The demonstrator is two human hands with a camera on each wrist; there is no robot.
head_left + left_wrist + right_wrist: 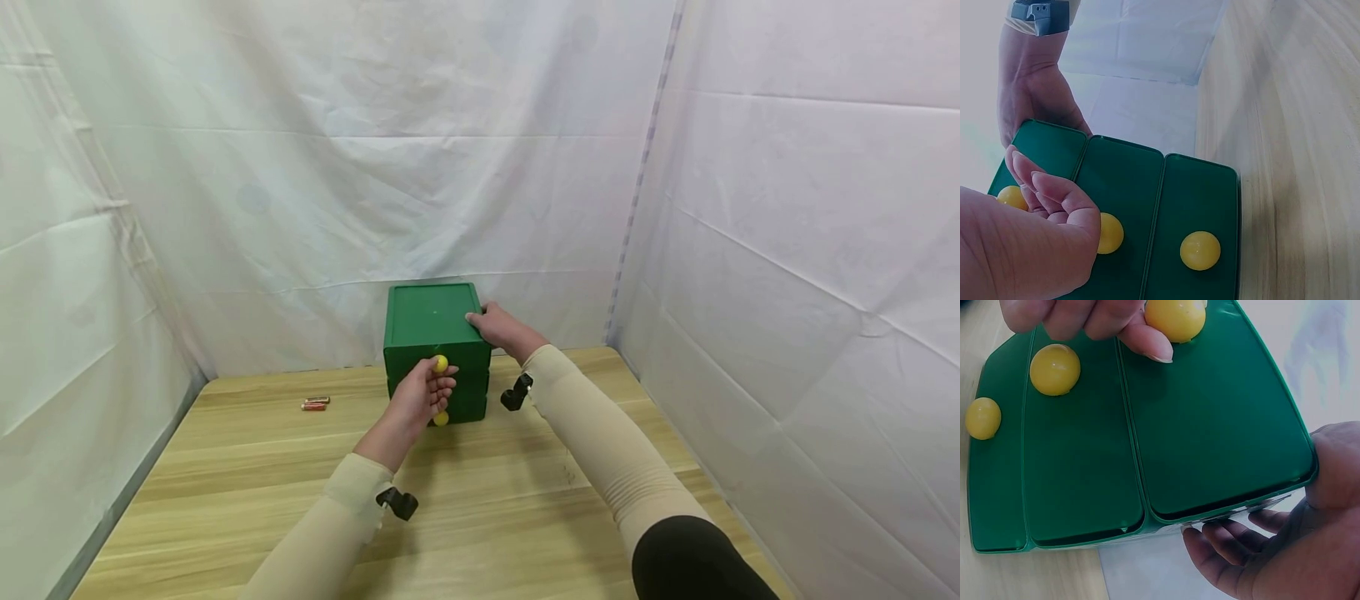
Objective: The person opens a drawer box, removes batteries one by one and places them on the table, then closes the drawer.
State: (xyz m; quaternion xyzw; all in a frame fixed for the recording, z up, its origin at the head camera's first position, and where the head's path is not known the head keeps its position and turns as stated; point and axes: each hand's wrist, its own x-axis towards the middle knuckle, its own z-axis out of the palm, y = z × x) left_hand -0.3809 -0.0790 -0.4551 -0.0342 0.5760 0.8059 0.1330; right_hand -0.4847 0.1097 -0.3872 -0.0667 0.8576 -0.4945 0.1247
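Observation:
A green three-drawer box point(432, 312) stands near the back of the table, each drawer front bearing a round yellow knob. My left hand point(420, 398) pinches the top knob point(1175, 317) between thumb and finger, its other fingers loosely bent in front of the box. In the left wrist view, the middle knob point(1111, 234) is partly behind that hand, and the bottom knob point(1200, 250) shows fully. My right hand point(510, 332) holds the box's upper right edge, thumb on top and fingers against the side. All three drawer fronts look flush.
Two small batteries, one dark point(318, 400) and one red point(313, 407), lie on the wooden table point(247, 467) left of the box. White sheeting point(375, 208) hangs behind the table and along both sides.

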